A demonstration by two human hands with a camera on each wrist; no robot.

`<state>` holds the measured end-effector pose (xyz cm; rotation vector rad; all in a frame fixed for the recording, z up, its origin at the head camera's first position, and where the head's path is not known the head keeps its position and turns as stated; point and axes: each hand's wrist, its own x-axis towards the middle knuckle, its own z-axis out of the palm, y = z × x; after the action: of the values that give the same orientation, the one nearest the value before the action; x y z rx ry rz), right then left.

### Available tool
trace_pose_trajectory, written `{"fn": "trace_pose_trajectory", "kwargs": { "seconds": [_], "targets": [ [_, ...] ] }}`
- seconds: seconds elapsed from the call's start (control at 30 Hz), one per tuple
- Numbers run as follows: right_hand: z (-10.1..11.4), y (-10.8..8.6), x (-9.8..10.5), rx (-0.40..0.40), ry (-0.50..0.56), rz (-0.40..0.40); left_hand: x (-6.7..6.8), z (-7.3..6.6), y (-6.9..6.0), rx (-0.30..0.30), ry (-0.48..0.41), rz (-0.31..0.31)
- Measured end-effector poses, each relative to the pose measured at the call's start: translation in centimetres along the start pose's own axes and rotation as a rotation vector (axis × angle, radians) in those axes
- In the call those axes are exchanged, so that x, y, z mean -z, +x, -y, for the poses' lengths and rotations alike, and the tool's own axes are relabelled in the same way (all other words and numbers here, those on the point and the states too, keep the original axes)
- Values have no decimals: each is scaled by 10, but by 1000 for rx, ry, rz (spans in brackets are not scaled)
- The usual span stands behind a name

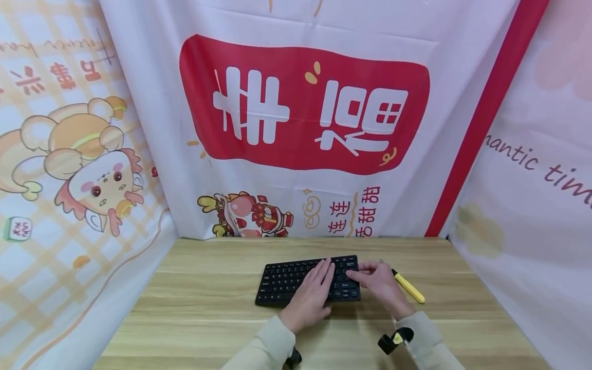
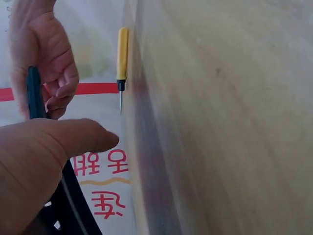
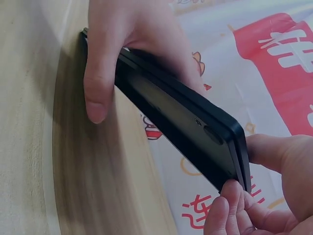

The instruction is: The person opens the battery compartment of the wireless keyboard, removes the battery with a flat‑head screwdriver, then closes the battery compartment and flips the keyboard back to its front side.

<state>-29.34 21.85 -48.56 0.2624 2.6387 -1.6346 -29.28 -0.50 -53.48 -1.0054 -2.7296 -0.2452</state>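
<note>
The black keyboard is in our hands, its right end raised off the wooden table. Our left hand lies across the keys, fingers straight; our right hand pinches the right end. Just right lies a yellow-handled tool; farther back hangs a red-and-white cloth.

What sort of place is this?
Likely a makeshift recording booth, though I can't rule out a curtained desk nook. Printed cloths hang on three sides of a wood-grain table, and the person at the keyboard wears wrist cameras.
</note>
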Motion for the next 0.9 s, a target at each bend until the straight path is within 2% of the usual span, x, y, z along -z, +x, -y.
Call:
{"fn": "trace_pose_trajectory", "kwargs": {
  "seconds": [0.2, 0.4, 0.53, 0.6, 0.7, 0.8, 0.9],
  "targets": [
    [5, -2, -1, 27, -19, -8, -6, -4, 0, 29, 52, -14],
    [14, -1, 0, 44, 0, 8, -4, -3, -1, 22, 62, -95],
    [26, 2, 3, 82, 19, 28, 5, 1, 0, 8, 64, -153],
    [32, 4, 6, 100, 28, 56, 14, 4, 0, 5, 30, -166],
    [41, 7, 10, 130, 45, 112, 30, 9, -2, 6, -72, -175],
    [46, 8, 12, 167, 79, 172, 47, 16, -3, 25, -214, -200],
    [45, 11, 10, 191, 122, 222, 65, 24, -3, 55, -371, -271]
  ]
}}
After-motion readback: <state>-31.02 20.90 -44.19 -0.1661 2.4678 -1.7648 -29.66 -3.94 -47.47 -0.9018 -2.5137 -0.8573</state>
